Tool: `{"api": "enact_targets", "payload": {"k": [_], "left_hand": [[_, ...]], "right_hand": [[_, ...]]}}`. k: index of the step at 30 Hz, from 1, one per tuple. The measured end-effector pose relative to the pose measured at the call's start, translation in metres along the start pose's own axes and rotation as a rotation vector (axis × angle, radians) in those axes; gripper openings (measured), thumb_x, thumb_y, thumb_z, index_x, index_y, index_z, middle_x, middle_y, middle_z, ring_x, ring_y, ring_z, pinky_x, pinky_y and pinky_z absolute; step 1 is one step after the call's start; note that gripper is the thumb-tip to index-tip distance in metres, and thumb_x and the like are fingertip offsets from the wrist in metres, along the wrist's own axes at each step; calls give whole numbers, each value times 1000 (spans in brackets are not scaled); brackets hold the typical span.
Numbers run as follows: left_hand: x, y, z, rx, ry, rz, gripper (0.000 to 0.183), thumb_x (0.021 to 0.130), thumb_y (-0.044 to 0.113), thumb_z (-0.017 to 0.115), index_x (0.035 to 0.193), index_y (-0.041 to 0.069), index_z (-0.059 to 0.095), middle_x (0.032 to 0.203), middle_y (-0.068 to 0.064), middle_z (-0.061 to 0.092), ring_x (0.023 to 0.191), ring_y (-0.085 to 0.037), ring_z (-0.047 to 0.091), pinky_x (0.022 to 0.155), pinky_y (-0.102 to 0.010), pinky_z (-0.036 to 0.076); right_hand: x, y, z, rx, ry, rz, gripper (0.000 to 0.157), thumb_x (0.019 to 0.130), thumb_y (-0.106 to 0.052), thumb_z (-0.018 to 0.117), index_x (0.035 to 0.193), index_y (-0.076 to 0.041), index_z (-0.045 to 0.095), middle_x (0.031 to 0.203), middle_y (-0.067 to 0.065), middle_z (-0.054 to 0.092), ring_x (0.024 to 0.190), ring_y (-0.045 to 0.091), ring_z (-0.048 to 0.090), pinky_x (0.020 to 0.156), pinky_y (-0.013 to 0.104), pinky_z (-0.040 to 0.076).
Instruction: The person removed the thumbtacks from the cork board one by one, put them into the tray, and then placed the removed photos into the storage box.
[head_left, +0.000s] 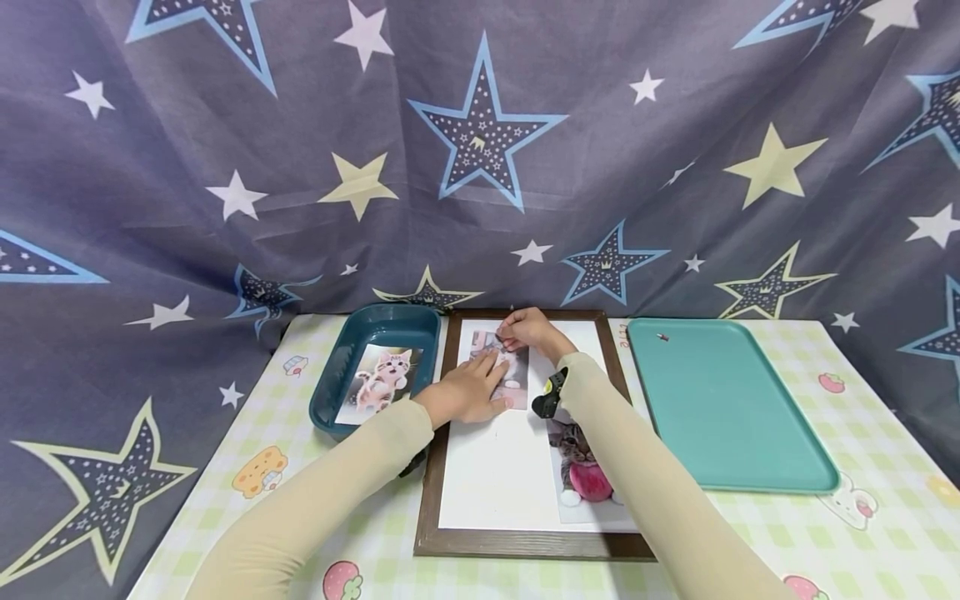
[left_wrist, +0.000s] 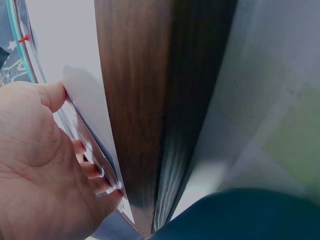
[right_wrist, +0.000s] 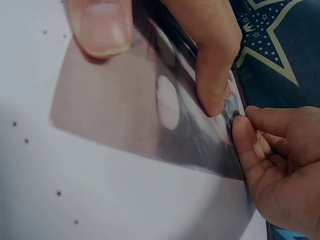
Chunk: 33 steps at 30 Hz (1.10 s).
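A white board (head_left: 495, 475) in a brown wooden frame (head_left: 431, 508) lies on the table. My left hand (head_left: 468, 389) presses a pinkish cat photo (head_left: 517, 397) flat on its upper left, with fingers spread. At the photo's top edge, the thumb and forefinger of my right hand (head_left: 528, 329) pinch together; the right wrist view shows this right hand (right_wrist: 285, 155) against the photo (right_wrist: 125, 110). Whatever small thing sits between those fingertips is mostly hidden. A second photo, a tabby cat with a red heart (head_left: 588, 482), lies lower right, partly under my right forearm.
Left of the frame stands a dark teal bin (head_left: 322, 392) holding a kitten photo (head_left: 382, 379). On the right lies a turquoise tray (head_left: 735, 408) with a red pushpin (head_left: 663, 337) near its far left corner. A starry curtain (head_left: 480, 250) hangs behind the table.
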<state>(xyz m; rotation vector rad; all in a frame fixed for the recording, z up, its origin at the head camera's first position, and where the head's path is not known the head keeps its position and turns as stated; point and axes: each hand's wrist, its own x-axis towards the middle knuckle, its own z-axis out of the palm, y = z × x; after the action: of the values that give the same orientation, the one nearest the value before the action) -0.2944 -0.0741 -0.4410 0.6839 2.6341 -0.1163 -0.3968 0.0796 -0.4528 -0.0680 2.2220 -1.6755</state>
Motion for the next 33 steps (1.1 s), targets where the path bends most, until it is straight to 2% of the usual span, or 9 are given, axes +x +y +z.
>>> {"api": "enact_targets", "payload": {"k": [19,33], "left_hand": [[-2,0,-1,14,19,0,76,108,56,31,166,14,6,173,-13,-3,161,-29,0,130,-43,14],[-2,-1,2,14,25,7,75,108,57,30,166,15,6,173,-13,-3,161,-29,-1,130,-44,14]], "right_hand": [[2,0,1,8,15,-8,6,96,2,64,99,7,65,76,4,64,61,9,61,61,20,57],[-2,-1,2,-11,28,3,9,96,1,65,101,8,66,81,6,67,66,11,63,67,23,60]]}}
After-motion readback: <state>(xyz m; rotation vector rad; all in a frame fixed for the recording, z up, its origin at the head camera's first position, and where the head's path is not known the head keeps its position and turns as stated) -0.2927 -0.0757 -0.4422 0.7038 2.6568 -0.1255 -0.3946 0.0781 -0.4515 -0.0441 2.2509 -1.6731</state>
